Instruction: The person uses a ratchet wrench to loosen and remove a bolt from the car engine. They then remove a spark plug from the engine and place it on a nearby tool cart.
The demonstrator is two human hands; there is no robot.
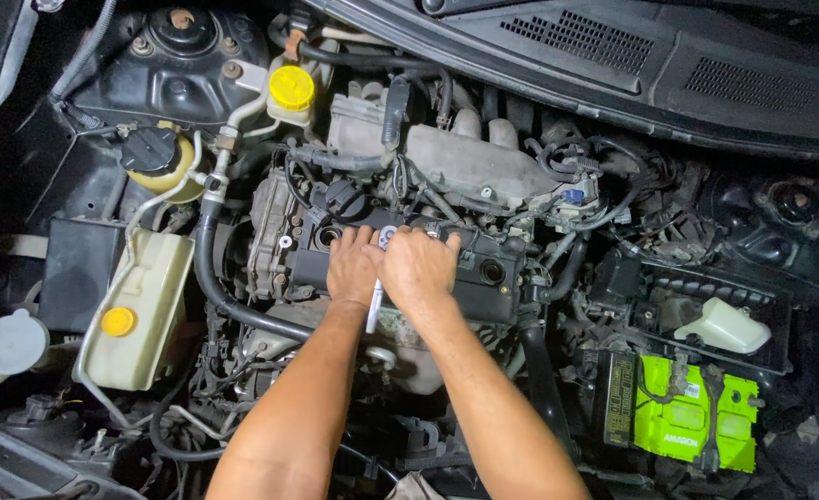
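Note:
I look down into a car's engine bay. Both my hands rest side by side on the black engine top cover (483, 278) in the middle. My left hand (352, 267) lies flat on the cover, fingers pointing away from me. My right hand (417, 264) is curled over a silvery metal tool (375, 301), whose shaft shows between the two hands and whose head peeks out near my fingertips. Two round openings in the cover show, one left of my hands (328, 236) and one to the right (492, 271).
A white coolant tank with a yellow cap (141, 315) sits at left, a yellow-capped reservoir (291, 91) at the back, a black oil filler cap (345, 197) just behind my hands. A bright green battery (696, 417) lies at right. Hoses and wiring crowd around.

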